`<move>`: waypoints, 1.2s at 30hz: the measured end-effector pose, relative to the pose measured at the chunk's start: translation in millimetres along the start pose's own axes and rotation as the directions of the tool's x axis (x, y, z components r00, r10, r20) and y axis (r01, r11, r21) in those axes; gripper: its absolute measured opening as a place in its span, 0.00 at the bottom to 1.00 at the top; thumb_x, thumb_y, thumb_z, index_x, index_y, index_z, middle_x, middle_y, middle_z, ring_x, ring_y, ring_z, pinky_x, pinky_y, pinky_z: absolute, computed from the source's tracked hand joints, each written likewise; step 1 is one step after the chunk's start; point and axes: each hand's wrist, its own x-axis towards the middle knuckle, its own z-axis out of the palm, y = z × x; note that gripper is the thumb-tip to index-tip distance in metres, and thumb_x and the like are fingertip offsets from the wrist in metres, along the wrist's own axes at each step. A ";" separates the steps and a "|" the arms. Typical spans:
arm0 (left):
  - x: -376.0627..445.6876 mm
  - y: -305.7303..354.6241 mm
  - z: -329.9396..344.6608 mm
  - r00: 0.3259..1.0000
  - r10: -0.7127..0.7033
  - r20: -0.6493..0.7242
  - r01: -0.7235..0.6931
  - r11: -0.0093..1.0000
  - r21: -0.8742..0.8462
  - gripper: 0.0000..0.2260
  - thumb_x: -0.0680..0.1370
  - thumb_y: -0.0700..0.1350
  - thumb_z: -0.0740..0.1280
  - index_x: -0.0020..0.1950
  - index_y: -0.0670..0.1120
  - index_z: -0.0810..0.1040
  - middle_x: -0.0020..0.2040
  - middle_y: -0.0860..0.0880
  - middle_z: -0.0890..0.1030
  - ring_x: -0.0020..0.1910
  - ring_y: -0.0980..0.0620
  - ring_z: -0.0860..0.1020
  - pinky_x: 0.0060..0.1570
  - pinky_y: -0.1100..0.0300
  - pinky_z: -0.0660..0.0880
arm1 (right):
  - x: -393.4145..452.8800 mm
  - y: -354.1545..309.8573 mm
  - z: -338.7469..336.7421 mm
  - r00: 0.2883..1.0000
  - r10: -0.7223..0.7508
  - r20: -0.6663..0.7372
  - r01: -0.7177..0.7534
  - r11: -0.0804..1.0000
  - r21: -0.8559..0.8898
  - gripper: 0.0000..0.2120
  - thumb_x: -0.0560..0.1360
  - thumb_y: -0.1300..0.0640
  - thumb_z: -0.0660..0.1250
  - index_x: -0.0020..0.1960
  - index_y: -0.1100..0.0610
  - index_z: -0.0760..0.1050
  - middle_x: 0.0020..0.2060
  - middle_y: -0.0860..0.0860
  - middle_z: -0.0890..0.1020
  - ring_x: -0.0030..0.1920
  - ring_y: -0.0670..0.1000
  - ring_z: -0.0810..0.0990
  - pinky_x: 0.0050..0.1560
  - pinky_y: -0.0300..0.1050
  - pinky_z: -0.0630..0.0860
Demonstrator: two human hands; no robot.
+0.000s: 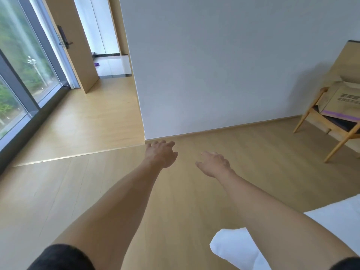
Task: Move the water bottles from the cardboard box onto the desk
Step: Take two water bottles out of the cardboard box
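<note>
A brown cardboard box (342,100) with dark print and a purple strip sits on a wooden chair (331,129) at the far right. Its contents do not show from here, and no water bottle is in view. The wooden panel (345,63) behind the box may be the desk, though I cannot tell. My left hand (162,153) reaches forward over the floor with loosely bent fingers, holding nothing. My right hand (213,163) is stretched out beside it, fingers relaxed and empty. Both hands are well to the left of the box.
Light wooden floor (97,188) spreads around me. A grey wall (214,65) stands ahead, with a large window (21,61) at the left and an open wooden door (74,47) leading to a hallway. A white bed corner (331,221) lies at the lower right.
</note>
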 end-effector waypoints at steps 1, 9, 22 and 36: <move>14.9 6.4 -2.3 1.000 0.006 0.002 -0.006 1.000 -0.003 0.23 0.84 0.59 0.53 0.79 0.56 0.62 0.76 0.48 0.68 0.74 0.44 0.65 0.72 0.47 0.59 | 12.4 5.8 -5.0 1.000 0.011 -0.003 -0.011 1.000 0.002 0.28 0.80 0.39 0.58 0.77 0.49 0.64 0.72 0.57 0.70 0.73 0.59 0.67 0.69 0.54 0.66; 140.6 80.3 -13.7 0.985 0.175 0.002 -0.175 0.985 0.011 0.21 0.84 0.56 0.52 0.77 0.54 0.66 0.72 0.47 0.71 0.71 0.43 0.68 0.69 0.48 0.62 | 94.7 74.4 -39.6 0.987 0.152 -0.047 -0.150 0.988 0.036 0.27 0.80 0.39 0.58 0.75 0.48 0.66 0.70 0.57 0.72 0.71 0.59 0.69 0.68 0.54 0.67; 386.3 247.3 -62.3 0.793 0.609 -0.014 -0.607 0.793 0.059 0.20 0.84 0.55 0.52 0.74 0.52 0.68 0.65 0.45 0.75 0.66 0.43 0.71 0.63 0.49 0.65 | 260.6 195.7 -128.7 0.816 0.568 -0.105 -0.549 0.819 0.165 0.29 0.80 0.38 0.58 0.78 0.46 0.62 0.74 0.56 0.69 0.74 0.57 0.66 0.69 0.53 0.65; 502.1 438.4 -71.3 0.569 0.818 0.082 -0.822 0.566 0.065 0.21 0.84 0.55 0.53 0.75 0.50 0.67 0.71 0.43 0.72 0.69 0.40 0.70 0.66 0.47 0.66 | 319.0 331.8 -184.0 0.594 0.802 -0.063 -0.762 0.586 0.276 0.28 0.80 0.39 0.58 0.78 0.45 0.61 0.74 0.55 0.69 0.75 0.58 0.65 0.70 0.56 0.65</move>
